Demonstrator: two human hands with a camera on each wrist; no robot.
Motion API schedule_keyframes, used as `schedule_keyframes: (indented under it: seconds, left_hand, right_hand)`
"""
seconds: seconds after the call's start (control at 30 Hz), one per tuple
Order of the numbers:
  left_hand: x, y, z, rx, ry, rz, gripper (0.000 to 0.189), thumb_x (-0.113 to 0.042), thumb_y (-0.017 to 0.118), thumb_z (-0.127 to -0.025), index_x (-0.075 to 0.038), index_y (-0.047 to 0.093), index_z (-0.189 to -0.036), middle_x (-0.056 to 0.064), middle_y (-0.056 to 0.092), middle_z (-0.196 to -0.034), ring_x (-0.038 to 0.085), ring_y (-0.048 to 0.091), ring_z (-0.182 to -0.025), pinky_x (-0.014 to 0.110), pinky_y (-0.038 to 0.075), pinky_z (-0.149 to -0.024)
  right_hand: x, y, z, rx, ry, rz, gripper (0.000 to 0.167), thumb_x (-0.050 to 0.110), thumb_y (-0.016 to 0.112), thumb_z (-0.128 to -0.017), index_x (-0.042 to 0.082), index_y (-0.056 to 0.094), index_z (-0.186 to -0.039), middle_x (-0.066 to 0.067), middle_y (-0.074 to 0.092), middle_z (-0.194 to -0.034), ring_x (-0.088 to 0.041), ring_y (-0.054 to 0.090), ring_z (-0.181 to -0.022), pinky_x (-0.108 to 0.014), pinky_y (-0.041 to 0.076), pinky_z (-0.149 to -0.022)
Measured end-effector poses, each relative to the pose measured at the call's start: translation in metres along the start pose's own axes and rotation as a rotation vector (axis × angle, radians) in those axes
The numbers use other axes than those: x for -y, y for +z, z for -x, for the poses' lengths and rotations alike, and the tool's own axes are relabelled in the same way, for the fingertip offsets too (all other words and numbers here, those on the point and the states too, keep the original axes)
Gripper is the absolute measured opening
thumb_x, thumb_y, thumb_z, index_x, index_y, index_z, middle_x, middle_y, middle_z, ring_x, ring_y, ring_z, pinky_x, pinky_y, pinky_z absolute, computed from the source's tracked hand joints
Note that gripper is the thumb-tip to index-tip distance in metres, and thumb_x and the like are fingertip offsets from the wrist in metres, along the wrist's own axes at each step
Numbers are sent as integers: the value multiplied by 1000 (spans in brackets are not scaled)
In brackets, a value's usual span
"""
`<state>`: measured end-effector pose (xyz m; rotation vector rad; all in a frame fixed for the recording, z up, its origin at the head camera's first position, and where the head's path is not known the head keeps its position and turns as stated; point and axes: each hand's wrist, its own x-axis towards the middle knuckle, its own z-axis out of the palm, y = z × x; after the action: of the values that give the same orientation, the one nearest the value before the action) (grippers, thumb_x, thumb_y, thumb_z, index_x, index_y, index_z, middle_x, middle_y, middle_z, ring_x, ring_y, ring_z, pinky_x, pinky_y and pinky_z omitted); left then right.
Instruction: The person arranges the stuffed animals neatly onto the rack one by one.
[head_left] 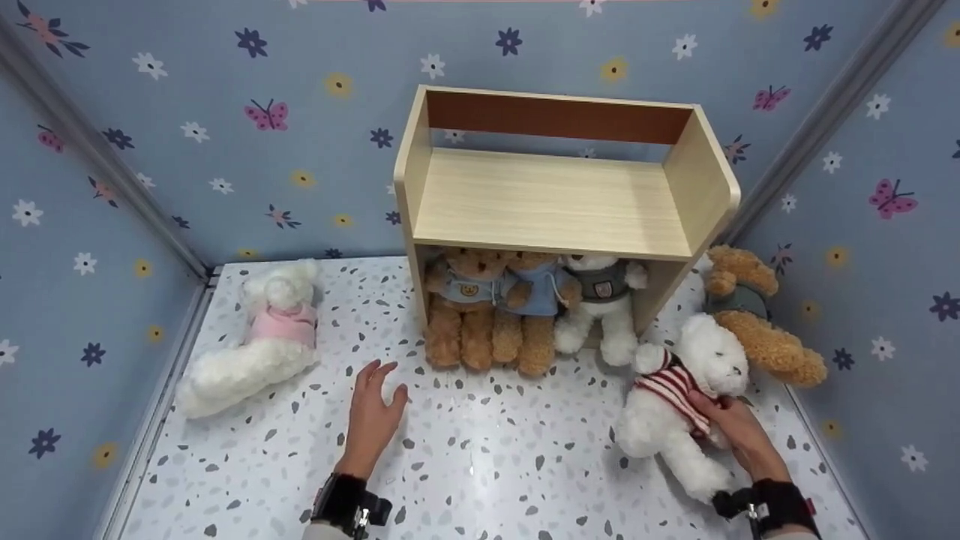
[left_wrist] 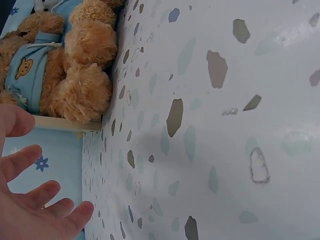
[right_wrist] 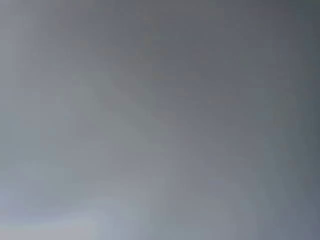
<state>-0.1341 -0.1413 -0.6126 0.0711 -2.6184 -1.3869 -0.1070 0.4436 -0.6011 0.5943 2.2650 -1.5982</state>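
Observation:
In the head view my right hand (head_left: 739,429) grips a white teddy bear (head_left: 679,397) in a red-and-white striped sweater by its side, thumb on the sweater; the other fingers are mostly hidden. The bear is tilted, its head up toward the right. The right wrist view is only a grey blur. My left hand (head_left: 375,416) is over the table left of centre, fingers spread and slightly bent, holding nothing. Nearest to it, in the left wrist view, is a brown teddy bear (left_wrist: 32,75) in a blue hoodie.
A wooden shelf (head_left: 551,199) stands at the back. Its lower level holds two brown bears in blue (head_left: 534,289) and a white bear (head_left: 600,300) in dark grey. A white bear (head_left: 281,326) in pink lies left; a brown bear (head_left: 750,300) lies right, by the wall (head_left: 892,285).

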Motion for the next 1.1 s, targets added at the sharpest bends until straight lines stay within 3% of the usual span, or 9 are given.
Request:
schedule_keyframes:
  seconds: [0.13, 0.33, 0.5, 0.77, 0.87, 1.0, 1.1]
  left_hand:
    - [-1, 0, 0, 3, 6, 0, 41, -8, 66, -99, 4, 60, -137, 30, 43, -149, 46, 43, -139, 57, 39, -112]
    - [-1, 0, 0, 0, 7, 5, 41, -8, 66, -99, 5, 59, -138, 30, 43, -149, 46, 43, -139, 57, 39, -112]
    - [-3, 2, 1, 7, 5, 9, 42, -8, 66, -99, 4, 58, -139, 29, 43, -149, 46, 44, -138, 57, 40, -111]
    - [-10, 5, 1, 14, -5, 17, 50, -10, 66, -99, 5, 51, -144, 28, 44, -149, 43, 44, -139, 58, 37, -112]
    - [-15, 7, -1, 15, 9, 21, 51, -9, 66, -99, 4, 49, -145, 28, 45, -149, 43, 44, -139, 56, 38, -112]
    - [-23, 13, -2, 14, 44, 20, 50, -9, 66, -98, 3, 50, -144, 26, 46, -148, 41, 46, -138, 54, 40, -112]
    - [-29, 18, -2, 21, 58, 23, 50, -10, 67, -98, 3, 51, -144, 25, 46, -148, 40, 46, -138, 53, 41, -112]
  right_hand:
    - [-1, 8, 2, -19, -51, -137, 75, 41, 66, -102, -4, 35, -153, -4, 60, -129, -6, 64, -104, -25, 55, -89]
    - [1, 19, 3, -78, -64, -163, 82, 39, 68, -101, 0, 25, -159, -10, 52, -139, -1, 60, -104, -21, 53, -89]
    - [2, 22, 8, -119, -79, -227, 81, 35, 70, -100, 1, 25, -159, -5, 56, -127, -4, 63, -99, -29, 59, -81]
    - [14, 26, 26, -132, -114, -221, 87, 36, 68, -101, 3, 17, -163, -16, 37, -152, 2, 56, -108, -19, 52, -88]
    - [21, 31, 33, -138, -152, -201, 81, 33, 69, -101, -1, 24, -159, -10, 48, -143, 1, 57, -109, -16, 49, -91]
    - [31, 41, 41, -123, -231, -232, 64, 22, 71, -100, -1, 37, -150, 3, 63, -123, -6, 63, -109, -21, 52, -91]
    - [38, 49, 44, -96, -278, -243, 61, 19, 72, -99, 4, 39, -149, 7, 64, -123, -8, 64, -112, -23, 53, -92]
